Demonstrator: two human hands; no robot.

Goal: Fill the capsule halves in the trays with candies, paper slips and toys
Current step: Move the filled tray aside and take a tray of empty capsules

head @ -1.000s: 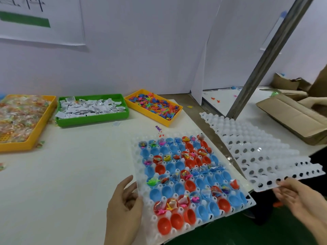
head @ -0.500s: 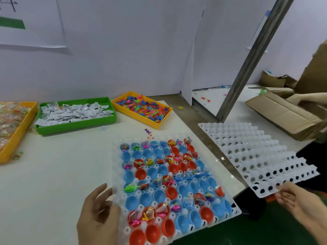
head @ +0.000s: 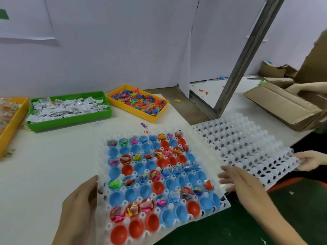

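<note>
The near tray [head: 210, 157] is translucent white, its cups holding blue and red capsule halves [head: 160, 175] in a loose patchwork (blue outnumbers red). The empty tray [head: 247, 144] beside it is the same milky white, dotted with dark holes. A green bin [head: 70, 120] holds white paper slips [head: 67, 108] with black print; a yellow bin [head: 141, 114] holds toys [head: 139, 101] in pink, blue, orange and green. Another yellow bin [head: 12, 124] carries candies [head: 8, 110] in clear wrappers. The tabletop [head: 44, 170] is cream.
</note>
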